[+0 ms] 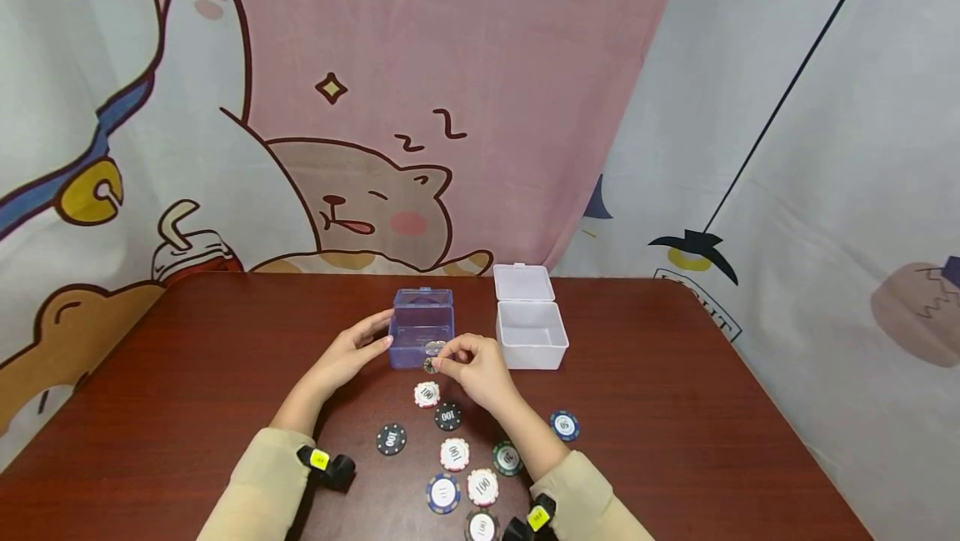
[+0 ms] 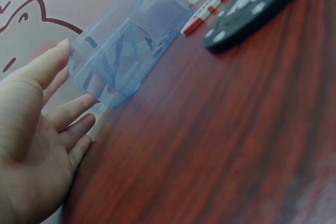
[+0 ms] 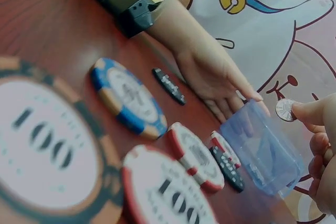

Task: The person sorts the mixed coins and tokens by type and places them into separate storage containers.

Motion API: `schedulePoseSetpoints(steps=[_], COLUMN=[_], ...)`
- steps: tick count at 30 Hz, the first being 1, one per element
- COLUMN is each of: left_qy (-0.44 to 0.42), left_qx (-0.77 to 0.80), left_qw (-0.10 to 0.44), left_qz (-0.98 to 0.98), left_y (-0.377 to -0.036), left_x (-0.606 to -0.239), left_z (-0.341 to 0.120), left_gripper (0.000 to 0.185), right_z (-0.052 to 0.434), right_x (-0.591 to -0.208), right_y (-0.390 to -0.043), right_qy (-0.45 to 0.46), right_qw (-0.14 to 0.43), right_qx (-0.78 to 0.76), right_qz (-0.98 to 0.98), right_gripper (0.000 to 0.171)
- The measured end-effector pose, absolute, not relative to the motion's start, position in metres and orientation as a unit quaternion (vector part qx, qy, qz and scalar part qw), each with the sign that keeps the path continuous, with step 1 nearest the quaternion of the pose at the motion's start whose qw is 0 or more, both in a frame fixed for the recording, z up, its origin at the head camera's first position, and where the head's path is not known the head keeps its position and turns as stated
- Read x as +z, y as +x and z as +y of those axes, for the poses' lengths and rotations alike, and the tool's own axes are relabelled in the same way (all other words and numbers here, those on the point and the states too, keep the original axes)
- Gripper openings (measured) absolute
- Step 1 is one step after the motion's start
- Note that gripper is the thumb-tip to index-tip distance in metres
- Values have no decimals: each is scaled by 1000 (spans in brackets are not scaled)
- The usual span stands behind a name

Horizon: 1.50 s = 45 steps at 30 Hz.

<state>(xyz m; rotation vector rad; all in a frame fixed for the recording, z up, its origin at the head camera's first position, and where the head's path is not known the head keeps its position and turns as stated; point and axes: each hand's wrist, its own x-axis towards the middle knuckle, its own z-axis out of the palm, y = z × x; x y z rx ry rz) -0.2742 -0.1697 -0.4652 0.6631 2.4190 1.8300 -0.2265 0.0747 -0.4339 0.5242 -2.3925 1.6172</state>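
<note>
A clear blue plastic box (image 1: 422, 328) stands open on the brown table (image 1: 187, 374), its lid tilted back. My left hand (image 1: 352, 353) lies with straight fingers against the box's left side (image 2: 113, 59). My right hand (image 1: 468, 366) pinches a small grey chip (image 1: 434, 348) at the box's front rim; the right wrist view shows that chip (image 3: 286, 109) between fingertips just above the blue box (image 3: 262, 153). Several poker chips lie in front of me, among them a white-and-red one (image 1: 427, 393) and a black one (image 1: 448, 416).
An open clear white box (image 1: 529, 333) with its lid back stands right of the blue one. More chips (image 1: 442, 493) lie near my wrists, one blue chip (image 1: 564, 425) off to the right. A cartoon-printed curtain (image 1: 360, 107) hangs behind the table's far edge.
</note>
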Motion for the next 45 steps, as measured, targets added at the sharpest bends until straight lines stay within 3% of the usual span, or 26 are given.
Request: schedulePoseSetpoints(steps=[10,19,29,45], left_qy=[213,218,206,211], left_qx=[590,583,596,592], left_qw=[17,21,29,21], left_qz=[778,782,776,777], left_y=[-274,-258,-273,-274], left_x=[-463,-439,-463,-464], left_z=[-169,-163,-169,-171], left_gripper=[52,50,54,54], right_z=[66,61,57,57], right_x=[-423,-427,-423,-431], right_y=[-230,-245,-262,-280], right_qy=[133,99,81,38], right_qw=[109,136,153,151], right_qx=[588,571,572,534], right_qz=[-791,-804,-802,-831], right_gripper=[9,12,12,14])
